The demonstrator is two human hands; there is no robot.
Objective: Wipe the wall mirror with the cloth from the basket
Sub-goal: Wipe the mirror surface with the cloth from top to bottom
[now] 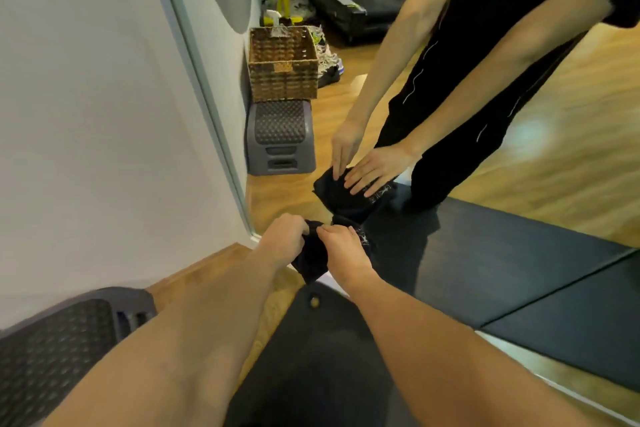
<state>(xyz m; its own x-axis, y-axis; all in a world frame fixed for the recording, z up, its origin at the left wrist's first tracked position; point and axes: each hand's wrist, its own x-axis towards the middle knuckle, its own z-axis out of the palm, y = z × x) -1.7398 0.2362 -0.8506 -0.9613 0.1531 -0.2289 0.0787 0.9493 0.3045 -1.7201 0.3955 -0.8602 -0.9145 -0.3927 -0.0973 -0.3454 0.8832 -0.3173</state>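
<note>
cloth point(313, 255) is already out of the basket point(283, 64) and pressed against the wall mirror point(485, 135) low down, near its bottom left corner, so the wiping looks under way. left hand point(284, 239) grips the cloth's left side with fingers curled round it; right hand point(341, 246) lies on its right side, and the reflection shows those fingers straight and slightly spread, flat on the dark fabric. how much glass is done i cannot tell; no streaks or marks show, and most of the pane above seems left to cover.

the mirror reaches down to a wooden floor point(221, 263) beside a white wall point(86, 114). a grey step stool point(62, 354) stands by the wall at lower left. in the reflection the woven basket sits on that stool, with shoes and a dark mat point(502, 263) beyond.
</note>
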